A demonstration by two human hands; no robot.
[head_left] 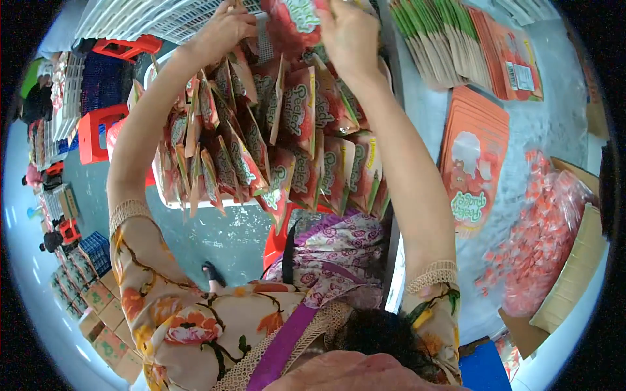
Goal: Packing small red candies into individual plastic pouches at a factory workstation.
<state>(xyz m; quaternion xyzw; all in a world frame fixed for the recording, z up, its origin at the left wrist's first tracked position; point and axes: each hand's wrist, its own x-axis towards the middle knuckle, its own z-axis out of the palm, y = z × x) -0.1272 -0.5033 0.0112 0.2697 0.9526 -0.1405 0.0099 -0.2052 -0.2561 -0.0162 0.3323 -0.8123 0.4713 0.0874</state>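
Observation:
My right hand [352, 42], slightly blurred, grips the edge of a red printed pouch [293, 23] at the top of the view. To its left, my left hand [222, 32] has its fingers curled at the far rim of the crate; whatever they pinch is hidden. Below both hands, several filled red pouches [300, 111] stand upright in close rows, filling a white crate [171, 203]. Some lean sideways, and their tan and green edges show.
On the pale table at right lie a stack of flat orange pouches [475, 156] and fanned green-and-tan pouches [437, 39]. Small red packets [528, 228] spill near a cardboard box [574, 267]. White baskets [163, 23] stand at the far left, beside red stools [98, 133]. Other people work farther left.

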